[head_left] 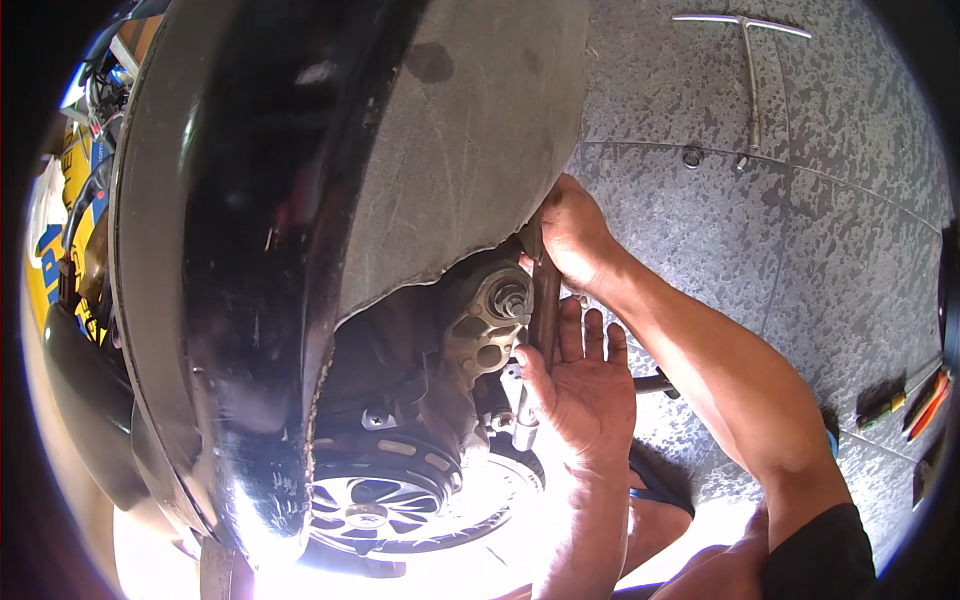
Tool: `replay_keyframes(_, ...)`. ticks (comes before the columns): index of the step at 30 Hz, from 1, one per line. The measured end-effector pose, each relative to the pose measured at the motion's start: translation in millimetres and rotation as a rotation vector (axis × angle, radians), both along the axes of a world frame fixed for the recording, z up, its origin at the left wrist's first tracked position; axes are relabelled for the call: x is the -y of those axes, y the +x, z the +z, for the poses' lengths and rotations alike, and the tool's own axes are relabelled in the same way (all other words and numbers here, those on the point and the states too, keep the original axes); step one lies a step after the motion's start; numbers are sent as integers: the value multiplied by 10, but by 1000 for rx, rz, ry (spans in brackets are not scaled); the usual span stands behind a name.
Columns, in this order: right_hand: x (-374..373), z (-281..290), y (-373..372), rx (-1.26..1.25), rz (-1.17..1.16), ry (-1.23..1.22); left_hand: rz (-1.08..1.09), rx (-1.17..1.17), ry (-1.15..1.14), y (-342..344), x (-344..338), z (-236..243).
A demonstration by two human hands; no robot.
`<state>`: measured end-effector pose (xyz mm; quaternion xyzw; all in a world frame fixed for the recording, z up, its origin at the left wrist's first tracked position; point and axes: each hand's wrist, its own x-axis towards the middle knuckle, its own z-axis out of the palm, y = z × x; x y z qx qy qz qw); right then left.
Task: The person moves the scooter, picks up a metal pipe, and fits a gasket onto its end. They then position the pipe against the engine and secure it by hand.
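Note:
Near the middle, a brownish metal tube [544, 308] stands almost upright beside the round bolted mount [509, 299] of a two-wheeled vehicle. My right hand [577, 232] is closed round the tube's upper part, with a fingertip showing on its left side. Most of that hand's fingers are hidden behind the tube and the grey panel [465, 130]. Lower down, my left hand [590, 390] has its palm up and its fingers stretched out and apart. Its thumb lies close to the tube; whether they touch I cannot tell.
A glossy black curved body part [265, 200] fills the left side. Below it is a spoked wheel [368, 514] in bright glare. On the grey floor lie a T-handle wrench [750, 75], a socket-like ring [692, 157], a small fastener [742, 163] and screwdriver-like tools [881, 412].

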<state>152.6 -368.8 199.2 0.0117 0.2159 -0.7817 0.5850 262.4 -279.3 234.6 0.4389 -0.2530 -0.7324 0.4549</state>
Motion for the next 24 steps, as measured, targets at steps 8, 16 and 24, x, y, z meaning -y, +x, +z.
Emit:
replay_keyframes(8,-54,115,-5,16,-121,7,9,-30,-4,-2,6,17)
replay_keyframes(16,-83,1,-129,-387,148,177,53,-89,-17,12,70,-6)
replay_keyframes(24,-252,-459,-244,-51,-97,221,137,-88,-49,27,95,-9)
